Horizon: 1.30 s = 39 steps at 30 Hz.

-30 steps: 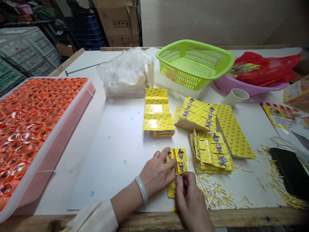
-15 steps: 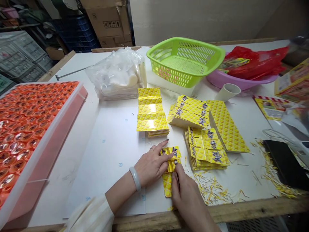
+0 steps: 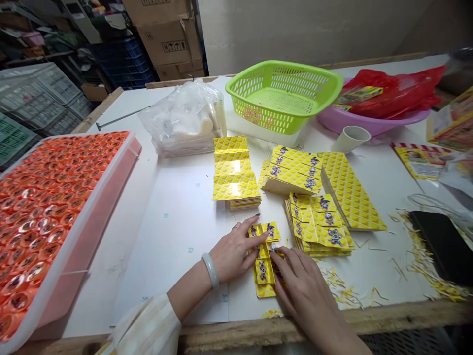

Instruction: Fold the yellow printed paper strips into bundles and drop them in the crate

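A yellow printed card (image 3: 264, 277) with scored flaps and small cartoon figures lies near the table's front edge. Across its upper part rests my left hand (image 3: 233, 254), fingers stretched and apart, pressing it down. At the card's right edge, the fingers of my right hand (image 3: 309, 283) are bent and closed on a flap; their tips are partly hidden. Just to the right is a stack of similar flapped cards (image 3: 323, 222). Behind my left hand, creased yellow sheets (image 3: 236, 172) lie on another pile.
Further back are more cut cards (image 3: 291, 167), a patterned yellow stack (image 3: 349, 190), a white cup (image 3: 350, 139), a green basket (image 3: 284, 98) and a plastic bag (image 3: 188, 118). An orange-filled tray (image 3: 77, 246) stands left. Yellow scraps (image 3: 336, 286) and a black phone (image 3: 441, 246) are right.
My right hand has shifted right and its fingers have moved along the card's right edge. A lower flap with a figure now shows where plain pattern was. My left hand stays on the card.
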Each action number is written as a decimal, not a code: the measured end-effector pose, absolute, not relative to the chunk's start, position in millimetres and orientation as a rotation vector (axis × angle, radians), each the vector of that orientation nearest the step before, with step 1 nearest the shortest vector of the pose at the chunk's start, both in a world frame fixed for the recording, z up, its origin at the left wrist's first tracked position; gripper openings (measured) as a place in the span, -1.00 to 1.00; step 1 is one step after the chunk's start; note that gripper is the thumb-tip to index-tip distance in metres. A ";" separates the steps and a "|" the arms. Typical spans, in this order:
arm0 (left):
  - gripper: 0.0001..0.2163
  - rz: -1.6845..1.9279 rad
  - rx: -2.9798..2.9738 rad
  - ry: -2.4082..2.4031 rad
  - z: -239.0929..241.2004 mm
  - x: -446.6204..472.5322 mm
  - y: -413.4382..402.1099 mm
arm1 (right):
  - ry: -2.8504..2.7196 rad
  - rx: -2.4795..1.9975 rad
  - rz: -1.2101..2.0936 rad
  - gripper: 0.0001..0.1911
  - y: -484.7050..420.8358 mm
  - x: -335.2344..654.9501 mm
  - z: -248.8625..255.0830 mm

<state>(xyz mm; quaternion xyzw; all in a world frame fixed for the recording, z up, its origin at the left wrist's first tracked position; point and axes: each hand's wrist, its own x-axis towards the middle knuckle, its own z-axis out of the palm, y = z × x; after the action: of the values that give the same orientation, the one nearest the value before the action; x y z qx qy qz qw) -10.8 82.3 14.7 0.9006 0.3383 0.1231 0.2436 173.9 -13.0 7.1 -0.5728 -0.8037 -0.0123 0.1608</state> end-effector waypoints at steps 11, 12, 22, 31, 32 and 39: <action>-0.86 0.512 2.684 0.975 0.3 -4.1 47.6 | -2.271 -1.565 -0.173 -0.73 -6.8 173.8 4.7; -0.86 0.512 2.697 0.990 -3.0 -2.7 46.9 | -2.296 -1.517 -0.170 -0.74 -4.2 174.3 5.8; -0.78 0.728 2.605 0.921 -16.1 -11.6 46.1 | -2.496 -1.363 0.147 -0.76 8.8 188.4 3.0; -0.77 0.630 2.824 0.901 -14.5 4.4 38.2 | -2.510 -1.306 0.207 -0.76 11.3 183.7 5.0; -0.77 0.625 2.824 0.906 -14.4 4.4 37.8 | -2.508 -1.293 0.224 -0.74 11.5 184.9 5.1; -0.81 0.559 2.530 1.033 -4.7 -8.5 49.6 | -2.312 -1.445 0.470 -0.82 14.0 187.4 8.9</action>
<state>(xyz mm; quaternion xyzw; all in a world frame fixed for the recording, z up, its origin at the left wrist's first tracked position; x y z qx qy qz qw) -8.5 49.6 -4.7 0.8929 0.3648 0.1974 0.1753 187.4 14.0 8.9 -0.5130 -0.8211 0.1668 0.1865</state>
